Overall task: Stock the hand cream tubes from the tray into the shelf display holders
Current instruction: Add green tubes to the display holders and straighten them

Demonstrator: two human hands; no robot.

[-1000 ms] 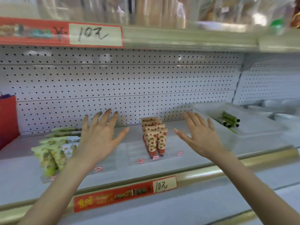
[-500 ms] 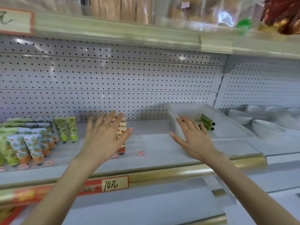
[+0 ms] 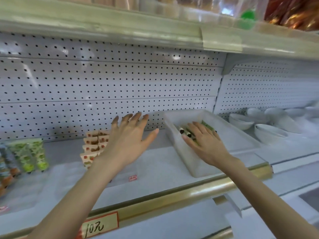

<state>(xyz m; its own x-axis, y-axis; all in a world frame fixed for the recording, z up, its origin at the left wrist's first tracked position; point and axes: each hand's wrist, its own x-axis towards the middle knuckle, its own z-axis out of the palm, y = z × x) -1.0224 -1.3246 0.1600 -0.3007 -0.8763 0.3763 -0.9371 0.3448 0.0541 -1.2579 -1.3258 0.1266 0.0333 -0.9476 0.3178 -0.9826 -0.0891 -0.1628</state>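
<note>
The fingers (image 3: 198, 129) of the right hand (image 3: 207, 145) lie stretched and loose over the green hand cream tubes (image 3: 185, 132) in the white tray (image 3: 188, 161) at centre right of the frame, not yet curled round any, likely about to gather one. The left hand (image 3: 128, 138), also spread and holding nothing, hovers mid-frame above the clear display holders (image 3: 160, 166), probably ready to receive or steady a tube; red-patterned tubes (image 3: 90, 149) already stand in a holder just left of it

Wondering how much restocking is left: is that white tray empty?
Not empty: green tubes with dark caps lie in the tray, partly under the fingers of the right hand.
</note>
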